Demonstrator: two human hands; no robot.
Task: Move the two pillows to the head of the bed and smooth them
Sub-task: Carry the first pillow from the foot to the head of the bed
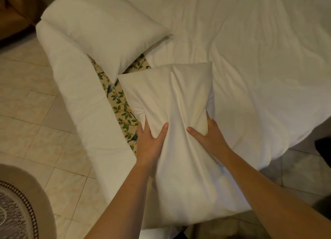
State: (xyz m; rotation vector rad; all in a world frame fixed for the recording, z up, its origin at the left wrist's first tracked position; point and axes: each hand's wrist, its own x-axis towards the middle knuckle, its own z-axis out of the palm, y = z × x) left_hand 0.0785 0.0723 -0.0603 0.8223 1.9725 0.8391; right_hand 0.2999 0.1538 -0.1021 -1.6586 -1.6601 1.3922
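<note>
A white pillow (pixel 172 99) is held lengthwise in front of me, its far end over the bed. My left hand (pixel 150 142) grips its left side and my right hand (pixel 209 133) grips its right side, pinching the cover into folds between them. A second white pillow (pixel 100 29) lies at the upper left, resting on the bed's edge. The bed (pixel 250 47) is covered with a creased white sheet.
A rolled white duvet (pixel 84 102) runs along the bed's left side, with a strip of floral mattress fabric (pixel 121 104) showing beside it. Tiled floor (pixel 26 117) lies to the left, with a round rug (pixel 16 212) at the lower left. A brown piece of furniture (pixel 12 9) stands in the top left corner.
</note>
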